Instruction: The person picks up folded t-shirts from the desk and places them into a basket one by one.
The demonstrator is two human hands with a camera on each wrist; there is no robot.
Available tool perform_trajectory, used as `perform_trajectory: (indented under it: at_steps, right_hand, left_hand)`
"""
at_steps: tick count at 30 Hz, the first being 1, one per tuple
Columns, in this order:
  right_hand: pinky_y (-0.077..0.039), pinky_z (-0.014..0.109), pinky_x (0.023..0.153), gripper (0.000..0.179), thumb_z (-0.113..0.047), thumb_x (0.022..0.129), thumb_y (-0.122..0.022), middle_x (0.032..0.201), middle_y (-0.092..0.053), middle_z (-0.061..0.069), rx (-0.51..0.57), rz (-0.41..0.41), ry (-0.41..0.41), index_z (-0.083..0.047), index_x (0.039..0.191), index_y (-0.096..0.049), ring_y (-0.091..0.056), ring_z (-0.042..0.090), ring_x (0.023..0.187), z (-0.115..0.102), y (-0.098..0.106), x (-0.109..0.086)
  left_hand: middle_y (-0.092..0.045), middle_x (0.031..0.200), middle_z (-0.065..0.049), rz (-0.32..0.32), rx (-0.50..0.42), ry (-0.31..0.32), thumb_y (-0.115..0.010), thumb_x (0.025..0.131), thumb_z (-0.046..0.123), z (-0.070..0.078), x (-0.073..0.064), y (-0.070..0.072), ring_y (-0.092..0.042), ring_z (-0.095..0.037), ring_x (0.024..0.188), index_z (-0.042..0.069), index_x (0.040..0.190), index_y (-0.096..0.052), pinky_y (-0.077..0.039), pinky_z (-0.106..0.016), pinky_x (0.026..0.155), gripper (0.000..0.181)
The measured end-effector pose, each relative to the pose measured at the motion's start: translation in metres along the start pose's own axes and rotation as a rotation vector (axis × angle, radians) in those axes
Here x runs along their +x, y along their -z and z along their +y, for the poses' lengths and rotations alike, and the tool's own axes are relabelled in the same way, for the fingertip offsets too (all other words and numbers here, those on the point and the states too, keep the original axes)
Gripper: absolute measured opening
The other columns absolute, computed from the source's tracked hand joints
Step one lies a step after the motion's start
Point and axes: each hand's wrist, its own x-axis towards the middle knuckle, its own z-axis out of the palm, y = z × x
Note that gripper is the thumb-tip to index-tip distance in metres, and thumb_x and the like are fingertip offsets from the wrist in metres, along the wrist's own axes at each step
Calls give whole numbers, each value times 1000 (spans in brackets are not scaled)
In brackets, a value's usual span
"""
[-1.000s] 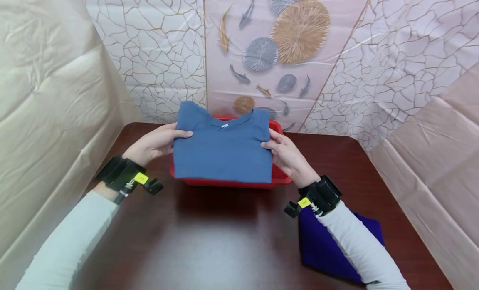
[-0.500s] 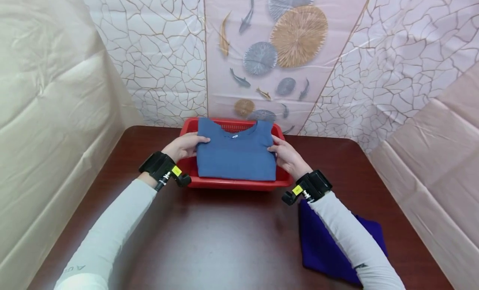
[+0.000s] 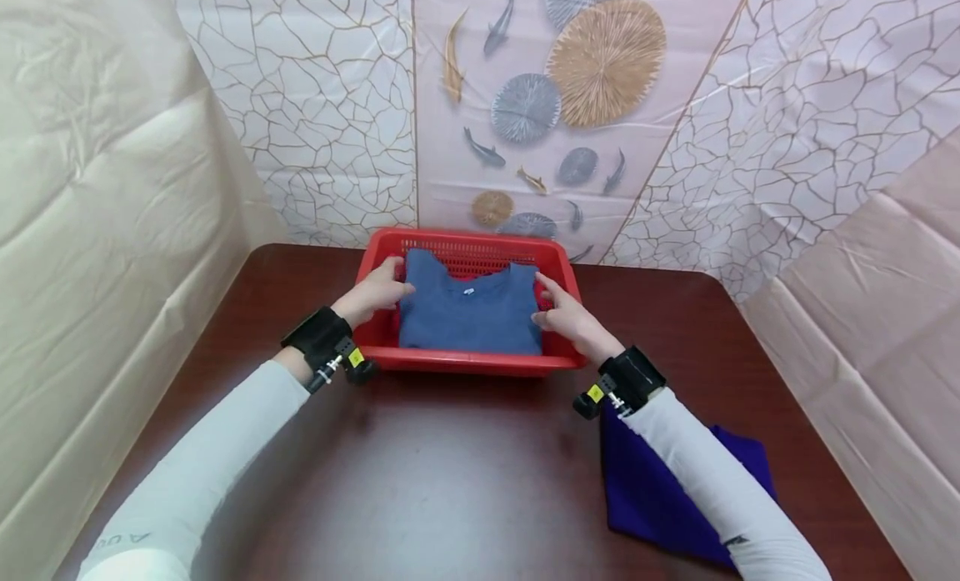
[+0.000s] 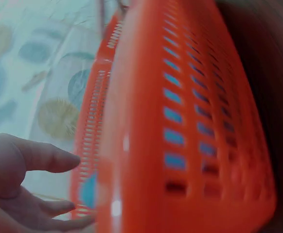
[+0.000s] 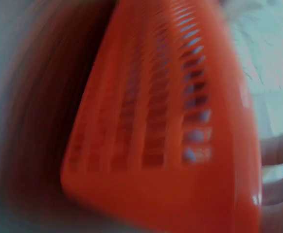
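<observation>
A folded blue T-shirt (image 3: pixel 471 321) lies in the red plastic basket (image 3: pixel 465 363), its neckline toward the back. At the basket's left end, my left hand (image 3: pixel 375 291) has its thumb and fingers spread beside the shirt's edge. My right hand (image 3: pixel 570 318) is at the other end, fingers apart, close to the shirt's right side. The left wrist view has the left hand (image 4: pixel 15 179) parted beside the slotted basket wall (image 4: pixel 141 160). In the blurred right wrist view, the basket wall (image 5: pixel 200 189) hides most of the right hand (image 5: pixel 280 189).
A dark purple-blue folded cloth (image 3: pixel 652 498) lies on the brown table (image 3: pixel 450 464) at the front right, partly under the right forearm. Patterned sheeting (image 3: pixel 330 114) hangs behind the table, and beige sheeting (image 3: pixel 112 231) lines the left side.
The blue T-shirt has gone down from above the basket into it. Both hands have let go of it, their fingers now spread apart. The purple-blue cloth has stayed put.
</observation>
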Motion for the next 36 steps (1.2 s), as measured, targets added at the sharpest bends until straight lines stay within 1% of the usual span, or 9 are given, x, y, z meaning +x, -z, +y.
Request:
perform_trajectory:
  at_steps: [3,6,11,15,19,22,26,31,36]
  right_hand:
    - [-33,56,105,68,-8,85,-62,148,-28,21,-441,3,239,-15,145,-32,-31,35,130,0,-3,-4]
    - [-26,60,107,64,-16,83,-67,148,-27,24,-736,-110,435,-14,141,-40,-19,40,135,1,-6,-5]
    - [-25,63,106,61,-28,89,-57,153,-14,24,-834,-365,283,-25,145,-34,-11,44,135,3,-10,-7]
    - [-27,59,107,56,-28,92,-51,154,-10,22,-839,-410,133,-31,145,-31,-16,40,136,4,-11,-8]
    - [-30,58,106,55,-26,91,-54,154,-13,21,-834,-390,143,-31,143,-34,-19,39,135,6,-11,-8]
    - [-40,53,100,51,-23,86,-62,145,-38,19,-823,-287,264,-23,136,-49,-36,34,128,9,-6,-10]
    - [-53,40,78,28,-24,83,-67,101,-70,6,-759,-54,412,-16,110,-68,-61,17,91,6,6,-25]
    - [-39,29,53,22,-46,85,-59,59,-55,-7,-668,128,435,-26,79,-62,-45,9,53,-3,24,-67]
    - [-32,27,47,28,-52,83,-59,51,-43,-10,-759,271,422,-30,67,-53,-38,8,47,5,36,-116]
  left_hand:
    - [-38,143,-22,24,356,-212,-61,86,18,7,-6,-4,-34,-31,129,3,142,-30,-33,-53,106,66]
    - [-34,146,-22,-133,644,-347,-64,84,26,9,-8,-15,-24,-38,133,9,142,-37,-26,-58,108,66]
    - [-15,154,-19,-420,889,-196,-56,89,36,5,-10,-35,-5,-46,135,26,147,-27,-20,-67,105,66]
    - [-10,155,-17,-483,931,-107,-50,92,35,1,-7,-40,-4,-44,136,29,148,-22,-21,-65,107,63]
    - [-10,155,-17,-513,906,-125,-51,91,36,1,-4,-39,-4,-43,137,29,148,-23,-21,-63,107,63]
    - [-30,149,-18,-453,872,-217,-56,90,36,3,-3,-33,-24,-37,134,23,142,-39,-29,-57,107,57]
    - [-67,112,-11,-199,777,-341,-61,88,32,15,-13,-25,-59,-21,98,15,116,-65,-51,-42,85,34]
    - [-64,68,3,90,628,-431,-57,89,38,52,-43,-37,-56,-6,57,20,86,-67,-48,-29,50,21]
    - [-50,52,5,211,620,-572,-52,90,44,89,-76,-78,-47,-6,48,22,70,-56,-36,-24,40,30]
